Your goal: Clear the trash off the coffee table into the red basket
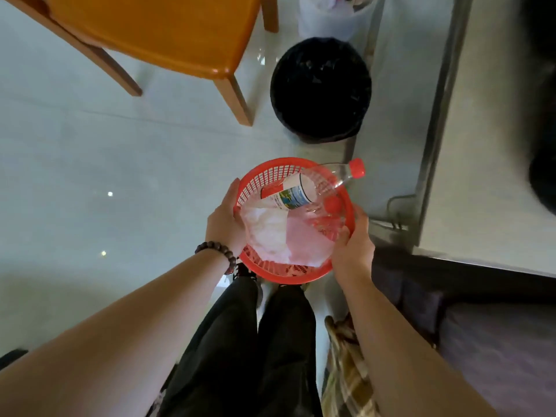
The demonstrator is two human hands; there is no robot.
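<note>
Glossy pale tiled floor with small light reflections. An orange wooden chair stands beside a black-lined waste bin; a grey glass-topped table edges the right.

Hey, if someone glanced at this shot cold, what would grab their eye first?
The red basket at centre, held at its rim by the left hand and the right hand, over the person's legs. In it lie a clear bottle whose red cap pokes over the far rim, and crumpled white paper. Just beyond stands a black bin on the pale floor, with an orange chair at upper left.
</note>
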